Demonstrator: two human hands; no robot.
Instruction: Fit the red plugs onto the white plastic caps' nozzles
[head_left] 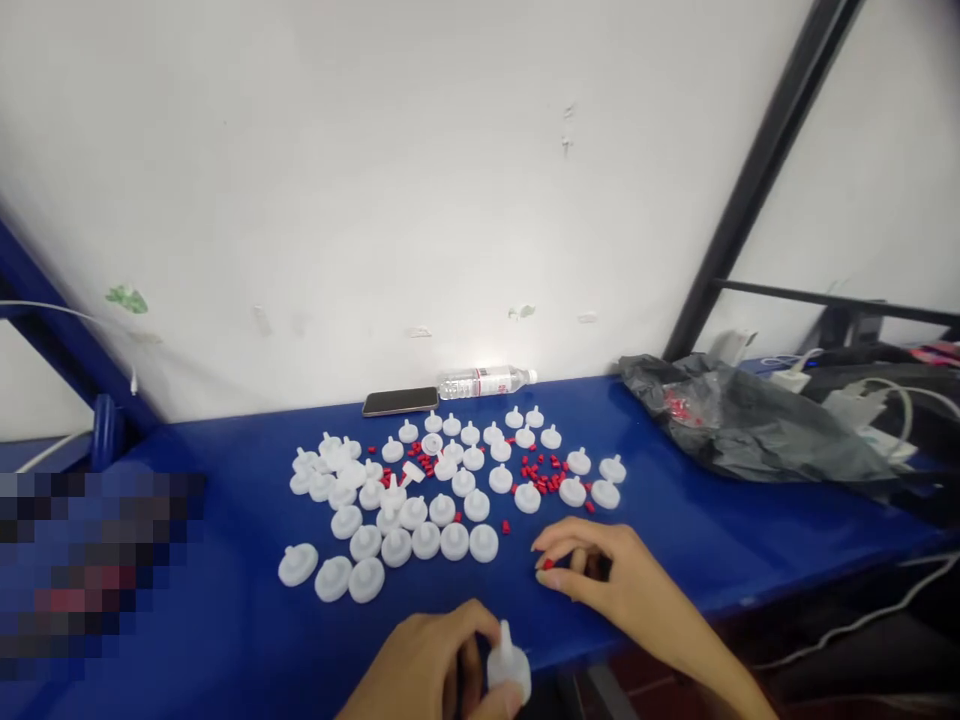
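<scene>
Near the front edge of the blue table, my left hand (439,665) grips a white round plastic cap with a narrow spout (510,662), the spout pointing up. To its right, my right hand (600,570) pinches a small red plug (549,565) between thumb and fingertips, low over the table. Beyond both hands, many white spouted caps (426,541) stand spout up, some crowded together at the left. Small red plugs (551,480) lie scattered among them, mostly in a loose heap at the right and another behind the middle.
A phone (400,402) and a clear plastic bottle (486,382) lie along the wall. At the right, a dark plastic bag (720,425) has a clear bag of red pieces (686,403) on it. Metal posts (750,180) and white cables (892,620) flank the blue table (232,500).
</scene>
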